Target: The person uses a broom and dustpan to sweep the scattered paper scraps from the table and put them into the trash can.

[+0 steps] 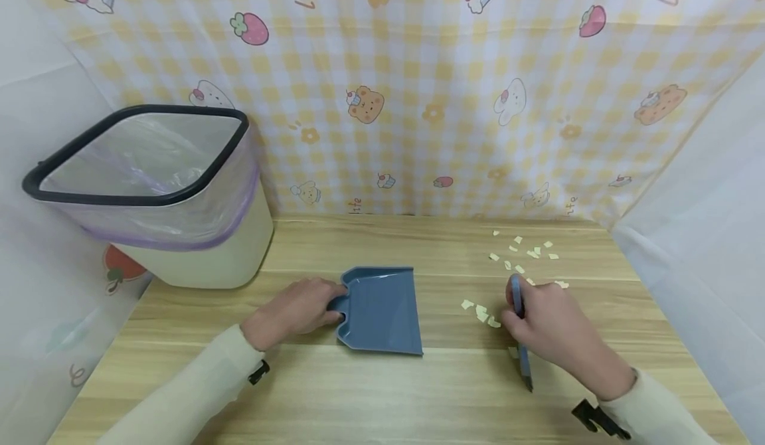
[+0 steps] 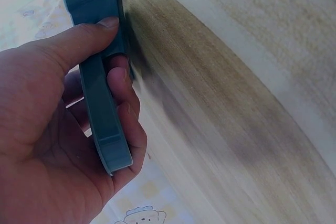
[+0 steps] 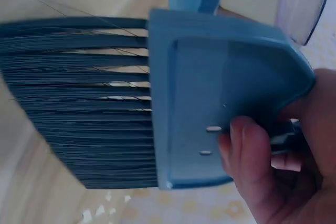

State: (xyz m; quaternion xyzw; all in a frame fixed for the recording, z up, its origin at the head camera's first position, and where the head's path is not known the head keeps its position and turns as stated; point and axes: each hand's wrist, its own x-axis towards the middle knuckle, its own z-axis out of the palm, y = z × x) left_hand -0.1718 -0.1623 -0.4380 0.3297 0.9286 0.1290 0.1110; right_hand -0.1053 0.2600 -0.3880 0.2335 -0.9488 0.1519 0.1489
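My left hand (image 1: pixel 297 307) grips a blue-grey dustpan (image 1: pixel 382 310) by its short handle. The pan lies on the wooden table, its wide lip facing right. In the left wrist view, thumb and fingers wrap the dustpan's handle (image 2: pixel 105 108). On the right, my right hand (image 1: pixel 552 322) holds a small hand brush (image 3: pixel 226 82), seen nearly edge-on in the head view. Its dark bristles (image 3: pixel 79 103) fan out in the right wrist view. Small pale paper scraps (image 1: pixel 481 313) lie between dustpan and brush, with several more scattered beyond the right hand.
A cream trash bin (image 1: pixel 239 252) with a black rim and a clear, purple-edged liner stands at the back left. A yellow checked cloth (image 1: pixel 412 146) hangs behind the table (image 1: pixel 382 392). White sheeting (image 1: pixel 693 246) borders the right side.
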